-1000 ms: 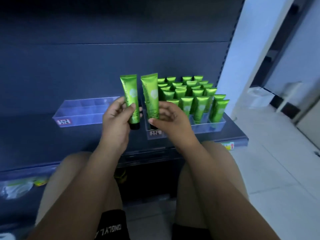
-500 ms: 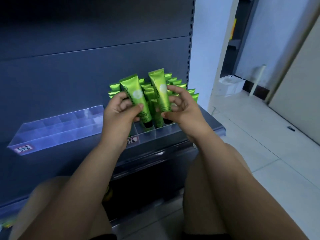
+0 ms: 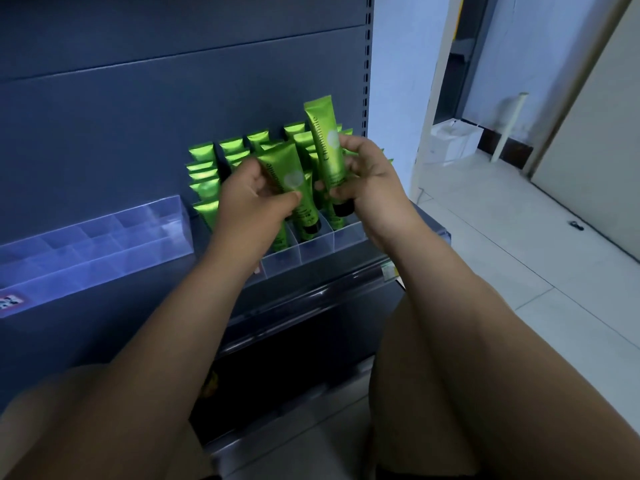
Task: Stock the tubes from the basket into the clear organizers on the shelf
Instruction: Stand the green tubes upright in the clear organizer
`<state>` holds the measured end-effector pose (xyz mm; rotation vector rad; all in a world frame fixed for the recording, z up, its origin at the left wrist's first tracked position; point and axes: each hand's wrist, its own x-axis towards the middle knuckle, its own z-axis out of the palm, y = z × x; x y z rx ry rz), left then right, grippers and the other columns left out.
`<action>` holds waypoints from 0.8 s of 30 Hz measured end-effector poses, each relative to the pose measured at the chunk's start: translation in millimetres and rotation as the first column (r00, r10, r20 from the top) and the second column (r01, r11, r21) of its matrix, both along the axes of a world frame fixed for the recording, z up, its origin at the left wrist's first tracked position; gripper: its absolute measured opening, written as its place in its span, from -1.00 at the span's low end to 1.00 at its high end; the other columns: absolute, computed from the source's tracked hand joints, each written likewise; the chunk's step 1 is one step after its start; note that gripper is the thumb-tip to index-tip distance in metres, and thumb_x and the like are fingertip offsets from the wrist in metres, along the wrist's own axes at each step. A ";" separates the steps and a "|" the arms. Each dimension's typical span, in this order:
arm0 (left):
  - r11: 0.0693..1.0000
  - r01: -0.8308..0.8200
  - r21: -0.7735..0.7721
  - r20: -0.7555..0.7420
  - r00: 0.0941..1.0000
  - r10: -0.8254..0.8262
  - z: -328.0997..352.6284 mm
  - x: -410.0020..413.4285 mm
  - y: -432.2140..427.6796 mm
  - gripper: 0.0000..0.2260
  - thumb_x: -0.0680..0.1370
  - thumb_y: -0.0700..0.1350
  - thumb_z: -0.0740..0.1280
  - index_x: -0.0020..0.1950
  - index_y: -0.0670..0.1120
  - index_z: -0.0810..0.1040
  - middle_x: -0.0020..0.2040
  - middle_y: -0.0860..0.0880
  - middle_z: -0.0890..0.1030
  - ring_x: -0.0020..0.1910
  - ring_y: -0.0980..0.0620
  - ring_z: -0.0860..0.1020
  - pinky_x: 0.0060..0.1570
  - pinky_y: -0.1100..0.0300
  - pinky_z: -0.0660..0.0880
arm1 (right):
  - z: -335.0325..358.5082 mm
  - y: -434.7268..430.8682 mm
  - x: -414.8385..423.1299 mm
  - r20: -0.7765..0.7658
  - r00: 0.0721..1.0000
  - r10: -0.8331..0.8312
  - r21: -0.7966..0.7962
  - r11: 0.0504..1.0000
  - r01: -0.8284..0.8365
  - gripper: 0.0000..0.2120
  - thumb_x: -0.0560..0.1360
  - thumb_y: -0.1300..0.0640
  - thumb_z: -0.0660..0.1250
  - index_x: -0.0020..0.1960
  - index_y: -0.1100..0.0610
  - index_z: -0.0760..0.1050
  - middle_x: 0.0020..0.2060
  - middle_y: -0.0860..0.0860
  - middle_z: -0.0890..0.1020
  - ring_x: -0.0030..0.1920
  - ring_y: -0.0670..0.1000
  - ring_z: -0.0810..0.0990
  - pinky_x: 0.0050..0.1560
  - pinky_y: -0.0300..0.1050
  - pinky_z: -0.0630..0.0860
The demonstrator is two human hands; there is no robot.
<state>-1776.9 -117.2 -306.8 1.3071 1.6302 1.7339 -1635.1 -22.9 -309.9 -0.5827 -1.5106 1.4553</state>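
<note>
Left hand (image 3: 256, 199) pinches a tube (image 3: 294, 185), right hand (image 3: 367, 178) grips a second tube (image 3: 327, 143), both at the organizer's (image 3: 311, 252) front row. Likely light, squashy, slick: hold mid-body.

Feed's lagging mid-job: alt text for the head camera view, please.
The left hand holds a green tube, cap down, at a front slot of the clear organizer on the shelf; the right hand holds a second tube nearly upright beside it. Stocked tubes fill the rows behind; an empty organizer sits to the left.
</note>
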 end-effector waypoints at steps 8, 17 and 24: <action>1.000 -0.026 0.002 -0.171 0.985 0.026 -4.8 4.8 0.3 -0.62 0.52 -0.34 0.39 -0.06 0.16 0.40 -0.41 0.27 0.50 -0.40 0.29 0.42 -0.36 0.37 0.33 | -1.8 4.1 -11.1 -0.102 0.994 -0.050 -0.077 0.996 0.042 -0.78 0.60 0.22 0.24 0.23 0.10 0.49 -0.07 0.16 0.60 -0.22 0.06 0.61 -0.33 -0.24 0.49; 1.000 -0.028 0.002 -0.186 0.982 0.028 -15.7 2.1 8.6 -0.66 0.51 -0.24 0.44 0.15 0.10 0.46 -0.12 -0.18 0.66 -0.13 -0.21 0.62 -0.25 0.03 0.50 | -1.5 4.8 -11.4 -0.117 0.993 -0.028 0.070 0.997 0.037 -0.81 0.51 0.32 0.35 0.12 0.24 0.54 -0.04 0.17 0.70 -0.01 0.11 0.67 0.12 0.06 0.59; 0.999 -0.038 -0.010 -0.222 0.974 0.035 -19.9 -0.8 10.5 -0.65 0.53 -0.21 0.44 0.15 0.15 0.43 -0.08 -0.14 0.62 -0.12 -0.09 0.61 -0.14 0.02 0.56 | 0.6 6.9 -7.8 -0.032 0.996 -0.088 0.128 0.988 0.092 -0.73 0.49 0.37 0.34 0.14 0.16 0.55 -0.09 0.05 0.70 -0.10 0.02 0.65 -0.10 -0.08 0.55</action>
